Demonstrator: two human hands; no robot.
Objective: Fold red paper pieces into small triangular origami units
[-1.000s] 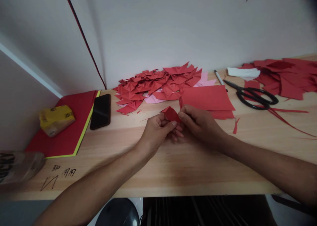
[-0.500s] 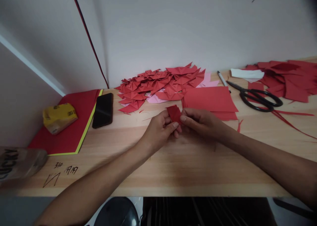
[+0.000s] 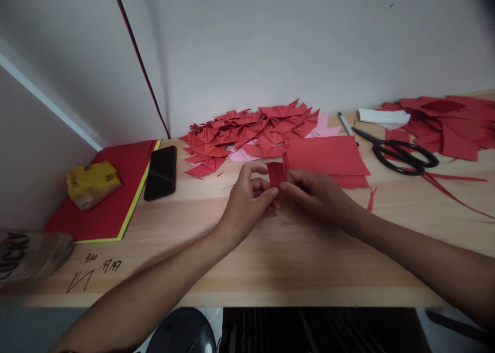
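Yellow wrapped packet (image 3: 93,185): on the large red paper sheet (image 3: 102,226).
Black rectangular phone (image 3: 160,172): flat on the wooden bench (image 3: 240,283).
Left hand (image 3: 249,195): partly curled, thumb gripping the small folded red paper piece (image 3: 276,174) at its lower edge.
Paper piece: between both hands.
Right hand (image 3: 323,191): thumb and fingers pinched on its right side.
Red rectangular paper stack (image 3: 325,154): just behind.
Black-handled scissors (image 3: 404,156): farther right.

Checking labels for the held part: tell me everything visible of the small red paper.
The small red paper looks matte and roughly rectangular, possibly folded; layers can't be counted. Broad face to the camera, it shows left of the stacked red sheets. The left hand grips its bottom edge, the right hand its lower right corner; the hands hide part.
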